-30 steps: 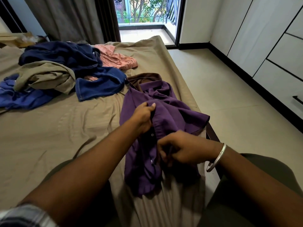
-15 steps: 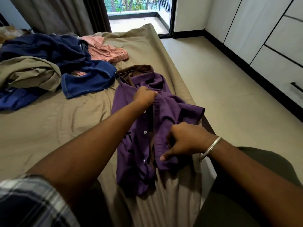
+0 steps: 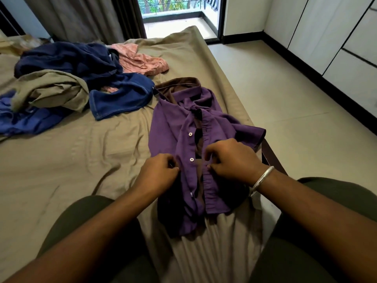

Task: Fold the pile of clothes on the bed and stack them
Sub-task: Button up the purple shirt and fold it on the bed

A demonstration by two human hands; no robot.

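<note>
Both hands pinch the purple shirt (image 3: 169, 123) spread on the bed (image 3: 71, 160), left hand (image 3: 158, 174) on the button edge, right hand (image 3: 230, 160) on the opposite placket, seemingly to align or button it before folding.

Left hand (image 3: 158, 173) and right hand (image 3: 230, 158) each pinch the purple shirt (image 3: 169, 127) lying on the bed (image 3: 71, 160).

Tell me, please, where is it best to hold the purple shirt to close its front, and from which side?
Probably at the two front edges. The purple shirt lies face up and open, collar away from the person. The left hand takes the button edge from the left; the right hand takes the opposite edge from the right.
</note>
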